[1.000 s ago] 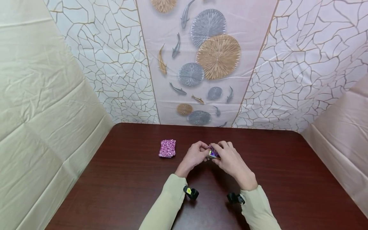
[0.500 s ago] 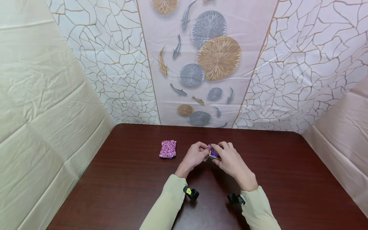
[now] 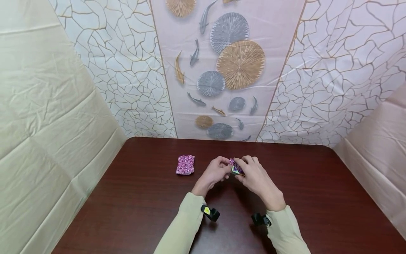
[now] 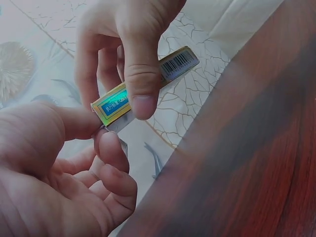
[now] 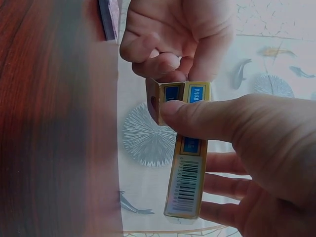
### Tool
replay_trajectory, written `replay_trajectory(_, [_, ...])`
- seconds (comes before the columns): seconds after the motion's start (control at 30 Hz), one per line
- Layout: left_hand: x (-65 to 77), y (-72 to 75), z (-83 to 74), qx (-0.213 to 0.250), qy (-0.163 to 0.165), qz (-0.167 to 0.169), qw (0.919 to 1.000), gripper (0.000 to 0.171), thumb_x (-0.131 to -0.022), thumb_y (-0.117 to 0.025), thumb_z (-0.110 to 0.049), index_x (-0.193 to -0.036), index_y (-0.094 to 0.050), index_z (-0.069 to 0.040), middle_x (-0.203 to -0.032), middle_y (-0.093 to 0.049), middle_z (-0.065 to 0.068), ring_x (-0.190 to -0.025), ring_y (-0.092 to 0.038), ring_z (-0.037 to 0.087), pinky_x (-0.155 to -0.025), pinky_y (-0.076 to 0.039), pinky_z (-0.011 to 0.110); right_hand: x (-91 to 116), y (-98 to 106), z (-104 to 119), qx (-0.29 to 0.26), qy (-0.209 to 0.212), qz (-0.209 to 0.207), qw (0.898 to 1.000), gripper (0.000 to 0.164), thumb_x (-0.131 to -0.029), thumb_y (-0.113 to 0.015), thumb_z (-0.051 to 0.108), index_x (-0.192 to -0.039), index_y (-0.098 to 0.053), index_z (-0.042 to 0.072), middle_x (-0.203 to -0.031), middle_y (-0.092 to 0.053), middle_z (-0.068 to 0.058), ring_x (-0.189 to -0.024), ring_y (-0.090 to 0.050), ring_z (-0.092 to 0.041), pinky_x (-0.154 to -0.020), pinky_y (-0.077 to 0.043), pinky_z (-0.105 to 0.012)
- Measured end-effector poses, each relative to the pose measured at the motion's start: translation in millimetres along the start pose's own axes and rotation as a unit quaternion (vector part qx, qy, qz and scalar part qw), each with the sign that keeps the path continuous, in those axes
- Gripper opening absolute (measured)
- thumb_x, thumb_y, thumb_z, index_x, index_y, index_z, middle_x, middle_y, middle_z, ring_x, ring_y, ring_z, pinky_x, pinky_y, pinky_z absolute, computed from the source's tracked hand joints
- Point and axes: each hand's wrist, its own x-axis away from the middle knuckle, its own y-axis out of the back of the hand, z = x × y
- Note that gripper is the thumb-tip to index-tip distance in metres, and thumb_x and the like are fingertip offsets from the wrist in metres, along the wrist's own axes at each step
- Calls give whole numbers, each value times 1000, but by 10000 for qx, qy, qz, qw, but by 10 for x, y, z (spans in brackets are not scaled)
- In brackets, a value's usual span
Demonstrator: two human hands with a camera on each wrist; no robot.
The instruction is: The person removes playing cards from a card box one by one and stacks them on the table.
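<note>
A small gold-edged card box [image 3: 238, 170] with a barcode and blue labels on its narrow side is held over the table's far half. My right hand [image 3: 257, 178] grips it, thumb across the narrow side and fingers behind. At the box's end, my left hand [image 3: 215, 171] pinches with thumb and index finger. In the right wrist view a folded-out flap [image 5: 154, 101] stands beside that end, by the left fingertips. The box's inside is hidden. To the left of the hands lies a stack of playing cards [image 3: 185, 165] with pink-purple patterned backs.
The dark red-brown wooden table [image 3: 127, 211] has rounded far corners. Behind it hangs a patterned cloth [image 3: 219, 88] with fish and round shapes; plain cream cloth [image 3: 63, 141] drops along the left side. Black cameras sit on both wrists.
The box has turned slightly between the hands, so its shiny end catches the light differently. Both hands stay almost in place, and the card stack lies where it was.
</note>
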Motion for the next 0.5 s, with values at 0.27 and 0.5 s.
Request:
replay_trajectory(0.27, [1, 52, -15, 69, 83, -9, 9999, 21, -95, -63, -16, -111, -54, -6, -75, -64, 3, -57, -56, 11, -49, -42, 22, -4, 9, -4, 54, 7, -25, 10000, 54, -77, -83, 14, -126, -62, 6, -109, -60, -18, -96, -52, -35, -75, -49, -49])
replay_trajectory(0.5, [13, 110, -41, 128, 180, -89, 9997, 23, -94, -63, -17, -113, -54, -7, -80, -71, 9, -57, -61, 11, -49, -41, 23, -4, 19, -7, 56, -41, 53, 10000, 54, -78, -83, 15, -127, -62, 6, -111, -60, -19, -97, -51, -35, -75, -50, -49])
